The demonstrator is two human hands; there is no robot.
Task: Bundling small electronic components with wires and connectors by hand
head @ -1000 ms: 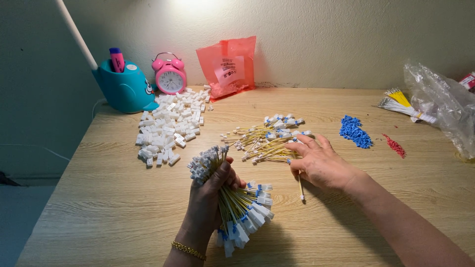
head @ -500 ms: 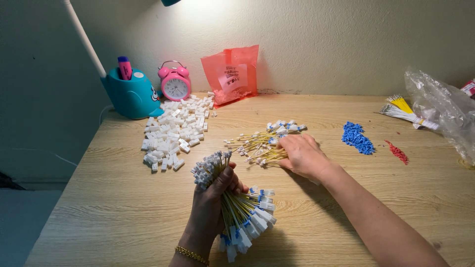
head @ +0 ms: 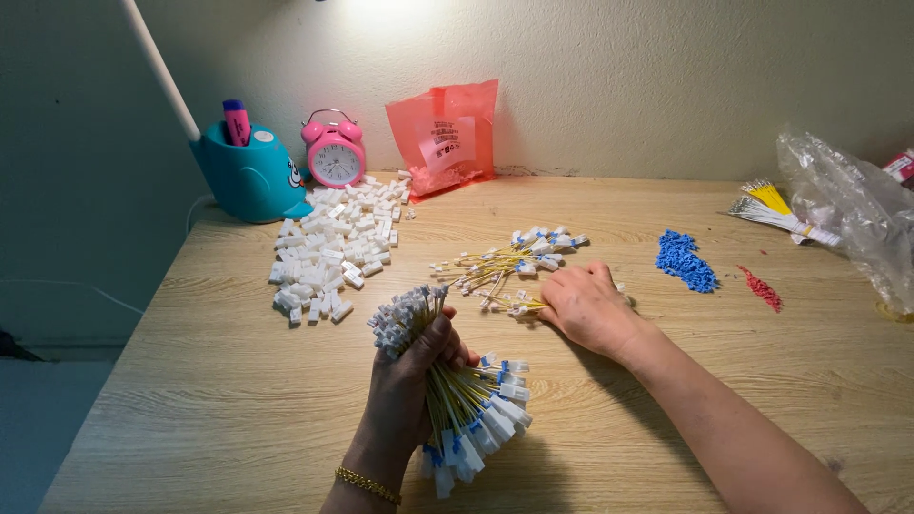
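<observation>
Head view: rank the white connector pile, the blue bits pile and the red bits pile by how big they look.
1. white connector pile, clearly largest.
2. blue bits pile.
3. red bits pile, smallest.
All three lie at a similar distance from the camera, so the order seems safe.

We look down from head height, facing forward across the wooden table (head: 190, 400) toward the wall. Our view sits close over our left hand (head: 409, 381) and right hand (head: 590, 309); beyond the fingertips the tabletop runs to the wall.
</observation>
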